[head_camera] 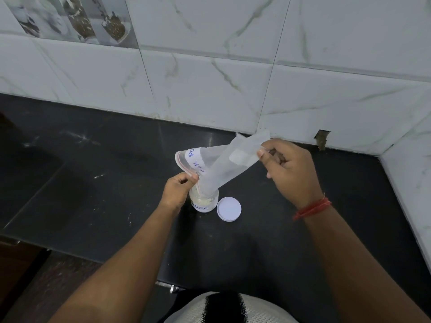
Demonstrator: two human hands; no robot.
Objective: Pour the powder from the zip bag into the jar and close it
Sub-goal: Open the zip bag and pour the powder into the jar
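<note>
The clear bag (pixel 221 166) (white label, blue handwriting) hangs upended, mouth in the open jar (pixel 204 201) on the dark tabletop (pixel 116 183). Left hand (pixel 178 190) pinches its red zip edge; right hand (pixel 289 169) pinches the raised bottom. Pale powder (pixel 203 199) fills the jar; the white lid (pixel 229 209) lies beside.

Both forearms are bare, a red thread band (pixel 312 208) circles the wrist just behind the right hand (pixel 289 169), and a white knitted garment (pixel 256 308) with a black stripe covers the chest.
</note>
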